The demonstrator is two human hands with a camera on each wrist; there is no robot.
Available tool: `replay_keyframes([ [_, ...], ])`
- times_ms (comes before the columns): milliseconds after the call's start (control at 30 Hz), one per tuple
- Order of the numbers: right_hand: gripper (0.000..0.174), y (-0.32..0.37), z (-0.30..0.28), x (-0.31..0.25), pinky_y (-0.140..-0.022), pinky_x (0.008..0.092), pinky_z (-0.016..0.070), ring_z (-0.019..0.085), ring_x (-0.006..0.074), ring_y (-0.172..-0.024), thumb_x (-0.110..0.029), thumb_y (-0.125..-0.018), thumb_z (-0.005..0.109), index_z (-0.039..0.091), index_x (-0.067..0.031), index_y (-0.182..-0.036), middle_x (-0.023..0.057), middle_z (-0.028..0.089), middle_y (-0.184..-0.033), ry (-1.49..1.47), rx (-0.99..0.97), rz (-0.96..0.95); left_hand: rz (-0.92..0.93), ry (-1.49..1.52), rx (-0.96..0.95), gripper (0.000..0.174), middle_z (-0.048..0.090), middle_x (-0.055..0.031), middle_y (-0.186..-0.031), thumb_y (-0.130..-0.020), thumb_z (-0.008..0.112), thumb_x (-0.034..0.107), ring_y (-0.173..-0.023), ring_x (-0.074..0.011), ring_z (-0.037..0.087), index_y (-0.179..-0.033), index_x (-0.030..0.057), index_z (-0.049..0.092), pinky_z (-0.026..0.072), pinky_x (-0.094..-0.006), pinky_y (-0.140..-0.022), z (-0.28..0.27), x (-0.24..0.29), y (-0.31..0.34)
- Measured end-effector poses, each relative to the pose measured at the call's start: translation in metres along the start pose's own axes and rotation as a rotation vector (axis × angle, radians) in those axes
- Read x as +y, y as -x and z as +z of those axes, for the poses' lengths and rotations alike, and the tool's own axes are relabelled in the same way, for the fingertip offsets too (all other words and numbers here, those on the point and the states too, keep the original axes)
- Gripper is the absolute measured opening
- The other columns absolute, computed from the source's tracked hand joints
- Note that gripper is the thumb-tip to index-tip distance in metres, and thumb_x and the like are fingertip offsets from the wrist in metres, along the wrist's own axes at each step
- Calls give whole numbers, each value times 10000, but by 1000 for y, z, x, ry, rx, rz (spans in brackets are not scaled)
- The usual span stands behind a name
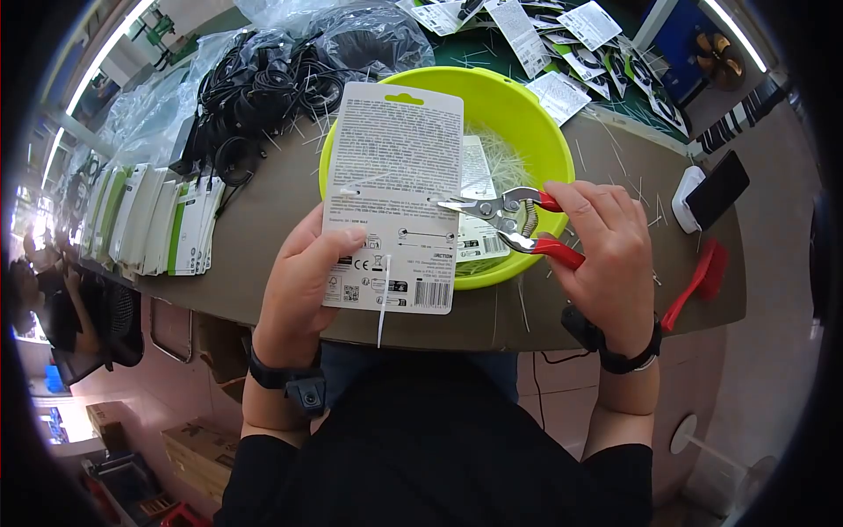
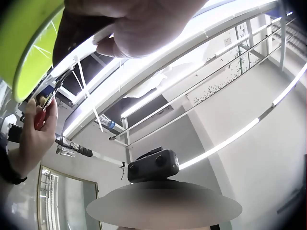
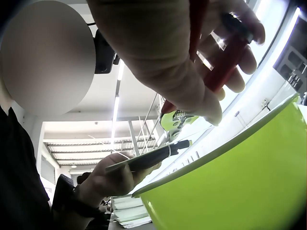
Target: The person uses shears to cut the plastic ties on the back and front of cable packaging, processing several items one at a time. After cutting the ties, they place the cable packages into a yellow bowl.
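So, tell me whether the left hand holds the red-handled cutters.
No, the right hand grips the red-handled cutters, while the left hand holds the printed card.

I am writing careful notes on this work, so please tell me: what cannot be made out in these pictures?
Most small print on the packaging card: head view, too small to read.
Some fingers of the left hand: head view, hidden behind that card.
Inside of the lime-green basin: right wrist view, hidden by its wall.
Rear package: head view, cut off by the top edge.
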State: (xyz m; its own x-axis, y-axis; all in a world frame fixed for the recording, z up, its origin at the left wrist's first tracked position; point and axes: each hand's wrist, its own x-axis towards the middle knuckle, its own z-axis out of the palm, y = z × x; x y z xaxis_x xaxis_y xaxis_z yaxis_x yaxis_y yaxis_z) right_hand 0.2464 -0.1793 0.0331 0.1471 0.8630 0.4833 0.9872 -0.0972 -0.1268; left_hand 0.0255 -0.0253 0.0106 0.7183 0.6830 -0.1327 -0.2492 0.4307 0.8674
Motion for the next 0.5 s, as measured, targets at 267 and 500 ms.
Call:
replay_keyframes([
  [267, 444, 9, 11, 14, -808, 377, 433, 575, 282, -884, -51, -668, 710, 614, -73, -1100, 103, 607, -1026, -275, -92, 205, -49, -29, 7, 421, 563, -186, -1170, -860, 462, 49, -1011, -220, 599, -1259, -80, 420, 487, -323, -884, 1, -4, -5],
  [500, 444, -7, 6, 0, -814, 386, 430, 559, 283, -907, -46, -683, 696, 608, -81, -1117, 97, 604, -1019, -69, 127, 10, -77, -78, -77, 423, 569, -157, -1167, -868, 458, 62, -1009, -194, 597, -1270, -60, 416, 488, -305, -875, 12, -8, -11],
])
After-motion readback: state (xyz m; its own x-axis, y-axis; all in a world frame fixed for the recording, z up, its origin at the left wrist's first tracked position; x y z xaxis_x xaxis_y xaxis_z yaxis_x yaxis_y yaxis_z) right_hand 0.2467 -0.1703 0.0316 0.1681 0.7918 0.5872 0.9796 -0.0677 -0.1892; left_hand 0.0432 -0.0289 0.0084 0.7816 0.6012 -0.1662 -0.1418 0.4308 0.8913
